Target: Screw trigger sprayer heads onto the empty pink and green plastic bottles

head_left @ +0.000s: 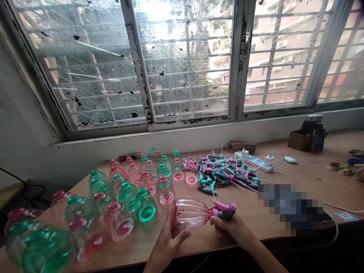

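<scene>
A clear pink spray bottle [191, 213] lies sideways between my hands, just over the table's front edge. My left hand [170, 239] wraps round its base end, thumb along the near side. At the other end, my right hand [229, 226] grips the pink and grey trigger sprayer [224, 208], which sits at the bottle's neck. Whether it is fully screwed on I cannot tell. Left of my hands stand several open-necked bottles, green [145, 204] and pink [121, 222]. A heap of loose trigger sprayers [222, 168] in pink, teal and grey lies behind the held bottle.
A white power strip [254, 161] with plugs and cables lies beyond the heap. To the right is a blurred-out flat object [292, 206] with a cable. A cardboard box [300, 140] stands farther back. Another person's hand [360, 172] shows at the right edge. Windows line the wall behind.
</scene>
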